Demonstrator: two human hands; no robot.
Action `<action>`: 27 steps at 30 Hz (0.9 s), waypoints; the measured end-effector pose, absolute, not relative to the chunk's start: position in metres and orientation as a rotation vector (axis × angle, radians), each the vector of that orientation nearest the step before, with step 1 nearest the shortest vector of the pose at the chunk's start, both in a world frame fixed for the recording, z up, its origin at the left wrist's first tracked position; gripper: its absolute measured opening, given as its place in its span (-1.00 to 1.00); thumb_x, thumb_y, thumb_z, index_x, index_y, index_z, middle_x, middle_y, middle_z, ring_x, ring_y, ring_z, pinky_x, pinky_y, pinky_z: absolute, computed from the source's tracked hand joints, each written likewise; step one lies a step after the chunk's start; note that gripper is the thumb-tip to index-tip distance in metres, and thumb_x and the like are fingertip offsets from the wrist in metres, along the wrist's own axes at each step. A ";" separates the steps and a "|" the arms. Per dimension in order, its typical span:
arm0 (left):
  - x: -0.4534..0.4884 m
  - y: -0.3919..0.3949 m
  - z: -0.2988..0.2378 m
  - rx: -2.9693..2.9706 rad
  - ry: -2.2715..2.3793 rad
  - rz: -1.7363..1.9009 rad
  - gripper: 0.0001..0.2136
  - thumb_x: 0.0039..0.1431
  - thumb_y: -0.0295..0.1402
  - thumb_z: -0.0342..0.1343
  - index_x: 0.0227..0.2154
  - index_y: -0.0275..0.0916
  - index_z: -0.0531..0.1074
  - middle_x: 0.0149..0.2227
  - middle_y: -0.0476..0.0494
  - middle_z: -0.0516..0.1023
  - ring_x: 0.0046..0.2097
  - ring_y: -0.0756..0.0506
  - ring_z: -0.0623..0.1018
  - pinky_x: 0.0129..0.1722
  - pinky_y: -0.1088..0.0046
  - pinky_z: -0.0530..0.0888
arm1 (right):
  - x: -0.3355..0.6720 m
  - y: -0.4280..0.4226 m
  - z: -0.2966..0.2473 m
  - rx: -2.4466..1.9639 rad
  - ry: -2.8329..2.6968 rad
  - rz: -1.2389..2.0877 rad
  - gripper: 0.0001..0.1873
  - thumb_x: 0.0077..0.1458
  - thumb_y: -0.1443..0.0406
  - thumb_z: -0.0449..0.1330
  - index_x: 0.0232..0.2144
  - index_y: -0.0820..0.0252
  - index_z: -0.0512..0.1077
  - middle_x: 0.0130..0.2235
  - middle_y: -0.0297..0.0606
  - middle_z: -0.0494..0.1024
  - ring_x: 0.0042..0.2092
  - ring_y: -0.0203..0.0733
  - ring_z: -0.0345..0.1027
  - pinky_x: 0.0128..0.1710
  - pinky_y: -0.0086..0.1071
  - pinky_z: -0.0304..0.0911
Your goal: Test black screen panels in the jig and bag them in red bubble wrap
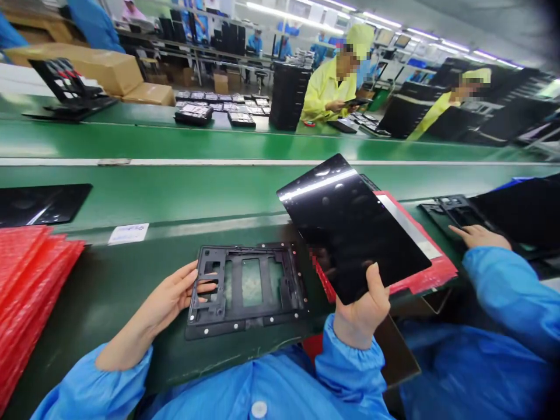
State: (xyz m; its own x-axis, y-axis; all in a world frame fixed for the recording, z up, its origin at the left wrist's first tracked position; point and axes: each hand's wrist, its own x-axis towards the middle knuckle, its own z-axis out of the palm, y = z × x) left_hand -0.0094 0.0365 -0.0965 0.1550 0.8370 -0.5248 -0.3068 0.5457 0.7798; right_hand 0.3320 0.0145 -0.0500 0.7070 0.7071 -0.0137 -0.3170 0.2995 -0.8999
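Observation:
My left hand (177, 294) grips the left side of a black plastic frame (240, 326), its fingers passing through an opening there. The frame has cut-out windows and small round silver spots along its rim, and it lies at the bench's front edge. In my right hand (365, 306) is a glossy black screen panel (350, 227), pinched at its lower edge with the thumb on top. The panel is tilted and raised over a red bubble-wrap sheet (444, 271), partly hiding it and a pale flat piece (411, 224).
Red bubble-wrap bags (35, 291) are piled at left, near another dark panel (44, 204). A paper label (128, 233) lies on the green bench. At right, a co-worker's hand (481, 238) touches black parts. Across the line stands a person in yellow (328, 87).

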 end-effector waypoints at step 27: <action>0.004 0.032 -0.102 1.310 1.365 0.919 -0.43 0.19 -0.21 0.14 0.23 -0.24 0.22 -0.26 -0.11 0.54 -0.25 -0.11 0.51 -0.15 0.31 0.43 | 0.316 0.024 -0.112 -1.584 -1.409 0.924 -0.20 0.10 0.03 0.27 0.31 0.14 0.18 0.25 -0.09 0.36 0.27 0.04 0.22 0.32 -0.02 0.03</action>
